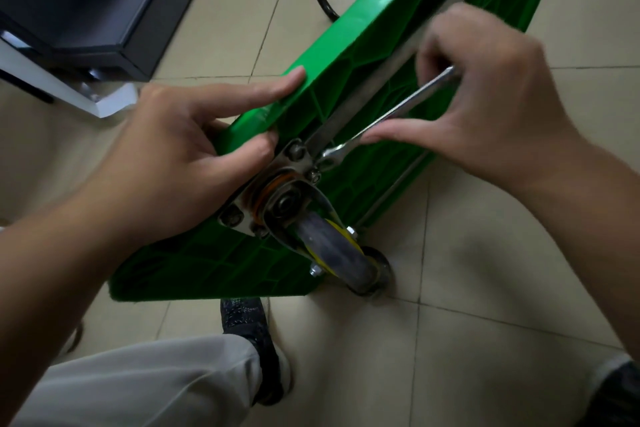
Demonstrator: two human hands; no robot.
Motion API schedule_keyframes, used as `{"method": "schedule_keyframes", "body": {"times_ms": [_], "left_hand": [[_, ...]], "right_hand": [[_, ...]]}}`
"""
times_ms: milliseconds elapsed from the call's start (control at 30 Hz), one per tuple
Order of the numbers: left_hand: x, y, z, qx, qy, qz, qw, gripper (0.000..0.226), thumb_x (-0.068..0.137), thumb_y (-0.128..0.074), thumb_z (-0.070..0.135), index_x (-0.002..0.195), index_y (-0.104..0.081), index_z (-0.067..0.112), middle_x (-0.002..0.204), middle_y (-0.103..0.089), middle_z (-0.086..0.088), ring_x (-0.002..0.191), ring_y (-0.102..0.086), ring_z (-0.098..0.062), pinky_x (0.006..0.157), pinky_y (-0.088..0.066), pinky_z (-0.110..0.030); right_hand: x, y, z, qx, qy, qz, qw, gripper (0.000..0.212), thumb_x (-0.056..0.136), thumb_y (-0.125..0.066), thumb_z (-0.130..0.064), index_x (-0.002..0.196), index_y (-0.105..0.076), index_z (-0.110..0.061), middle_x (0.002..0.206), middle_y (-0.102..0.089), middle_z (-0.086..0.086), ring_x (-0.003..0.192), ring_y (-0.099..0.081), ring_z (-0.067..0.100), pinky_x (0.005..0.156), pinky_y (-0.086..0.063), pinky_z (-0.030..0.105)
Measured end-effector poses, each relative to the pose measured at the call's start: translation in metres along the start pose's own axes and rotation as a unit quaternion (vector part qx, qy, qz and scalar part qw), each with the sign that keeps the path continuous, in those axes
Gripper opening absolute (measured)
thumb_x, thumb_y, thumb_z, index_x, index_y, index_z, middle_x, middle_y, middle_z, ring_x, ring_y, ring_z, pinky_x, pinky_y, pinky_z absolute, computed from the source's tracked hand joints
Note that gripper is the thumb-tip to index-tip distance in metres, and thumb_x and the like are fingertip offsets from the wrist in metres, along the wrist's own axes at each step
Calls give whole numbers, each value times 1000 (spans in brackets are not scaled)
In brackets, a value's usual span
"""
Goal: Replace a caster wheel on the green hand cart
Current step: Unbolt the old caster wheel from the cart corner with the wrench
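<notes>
At the bottom of the frame a grey trouser leg and a dark shoe rest on the tiled floor. Just above, the green hand cart stands tipped on edge, and its caster wheel is bolted on by a metal plate. The left hand grips the cart's rim beside the plate. The right hand pinches a wrench whose head is at a plate bolt. Dark furniture fills the upper left.

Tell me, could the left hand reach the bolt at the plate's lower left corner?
Probably yes: the bolt lies bare right beside the left hand, which grips the green cart; nothing covers it.
</notes>
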State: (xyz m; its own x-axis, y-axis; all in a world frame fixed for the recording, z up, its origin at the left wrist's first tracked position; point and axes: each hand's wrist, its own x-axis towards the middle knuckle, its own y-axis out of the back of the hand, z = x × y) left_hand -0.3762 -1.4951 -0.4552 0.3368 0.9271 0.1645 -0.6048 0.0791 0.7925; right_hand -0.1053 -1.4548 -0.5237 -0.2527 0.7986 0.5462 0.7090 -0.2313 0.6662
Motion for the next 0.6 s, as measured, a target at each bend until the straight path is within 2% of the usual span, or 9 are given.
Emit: {"method": "schedule_keyframes", "body": {"times_ms": [67,100,167,233,300,367,433,500,600], "left_hand": [[0,0,0,7,-2,0,1000,49,92,-69,23,136,-64,42,130,-65,30,110,-72,-12,89,-61,-44],[-1,0,0,11,-3,-1,1000,49,92,-69,24,136,-64,44,130,-65,30,108,-73,-18,85,-62,-49],[-1,1,-1,13,-5,-4,1000,50,92,-69,27,136,-63,48,129,-67,27,104,-74,-29,81,-62,-56],[0,1,-2,9,-4,-5,1000,50,92,-69,27,136,-63,48,129,-68,25,106,-74,-29,83,-62,-55],[0,0,-3,5,-5,-1,1000,49,93,-70,24,137,-63,43,132,-65,26,111,-72,-11,90,-61,-42],[1,0,-2,2,-2,3,1000,50,92,-70,22,137,-64,42,133,-64,28,109,-71,-1,92,-60,-34],[0,0,-2,2,1,5,1000,50,92,-70,22,136,-64,45,130,-67,25,107,-73,-7,88,-62,-39],[0,1,-1,8,7,6,1000,50,91,-70,24,134,-64,49,124,-72,21,102,-76,-22,81,-63,-51],[-1,0,1,12,2,-1,1000,49,91,-70,24,133,-65,48,124,-69,29,100,-76,-27,78,-63,-55]], "right_hand": [[-14,-9,9,103,-136,71,983,68,62,-85,-72,78,-51,-15,72,-48,-5,62,-40,9,56,-31,19],[-21,-17,10,165,-213,102,958,69,59,-83,-76,77,-53,-16,68,-48,-9,58,-40,5,54,-33,19],[-38,-41,6,296,-338,125,884,71,54,-78,-83,74,-54,-20,59,-46,-15,53,-39,3,50,-35,19],[-56,-72,-1,392,-431,95,807,70,49,-76,-89,65,-52,-25,54,-41,-14,50,-35,7,49,-32,21],[-76,-100,-13,447,-472,47,758,69,47,-77,-89,60,-53,-26,52,-38,-15,48,-32,8,48,-29,21],[-97,-120,-26,462,-471,25,751,66,49,-79,-87,60,-54,-27,51,-39,-16,45,-32,5,45,-30,16],[-112,-132,-37,477,-474,30,739,67,51,-79,-86,63,-52,-25,52,-40,-12,47,-33,6,45,-30,17],[-121,-140,-43,489,-489,40,721,73,48,-78,-87,68,-52,-21,53,-40,-8,49,-33,8,45,-29,19],[-125,-148,-47,511,-512,46,689,81,41,-82,-86,71,-52,-17,58,-41,-1,55,-36,12,52,-31,27]]}}
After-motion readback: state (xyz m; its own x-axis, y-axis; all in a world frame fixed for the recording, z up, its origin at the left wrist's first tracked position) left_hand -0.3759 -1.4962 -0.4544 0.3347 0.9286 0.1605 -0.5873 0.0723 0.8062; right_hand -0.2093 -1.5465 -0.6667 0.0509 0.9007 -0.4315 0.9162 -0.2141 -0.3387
